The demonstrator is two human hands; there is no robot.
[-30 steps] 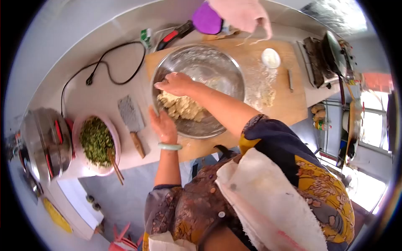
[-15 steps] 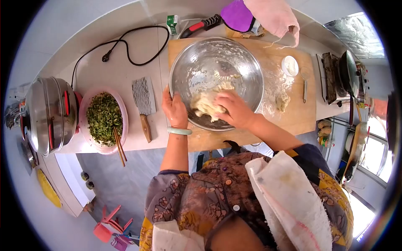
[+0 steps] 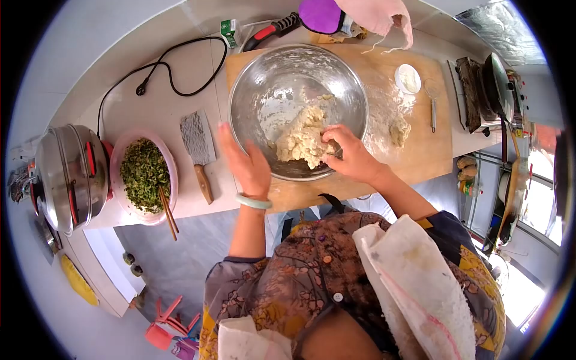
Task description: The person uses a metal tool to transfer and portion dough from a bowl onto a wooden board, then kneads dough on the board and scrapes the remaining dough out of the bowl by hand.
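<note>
A large steel bowl [image 3: 258, 78] stands on a wooden board [image 3: 438, 144], with a lumpy mass of pale dough [image 3: 303, 138] low in it. At the dough's right edge is my right hand [image 3: 354, 157], its fingers curled and the thumb and fingertips apart, touching the dough. My left hand [image 3: 247, 168], with a pale green bangle at the wrist, is at the bowl's left outer side, fingers stretched out and holding nothing. Flour and a dough scrap [image 3: 399, 131] lie on the board, right of the bowl.
A cleaver [image 3: 198, 141] and a pink bowl of chopped greens [image 3: 173, 180] with chopsticks are on the left, beside a steel steamer pot [image 3: 66, 177]. A white cup [image 3: 408, 80] and a strainer [image 3: 433, 114] are at the right, before a stove with a pan [image 3: 495, 87].
My right hand has moved from the bowl's left side to the dough's right edge. The dough has shifted right and been gathered. My left hand's fingers have come off the rim and spread.
</note>
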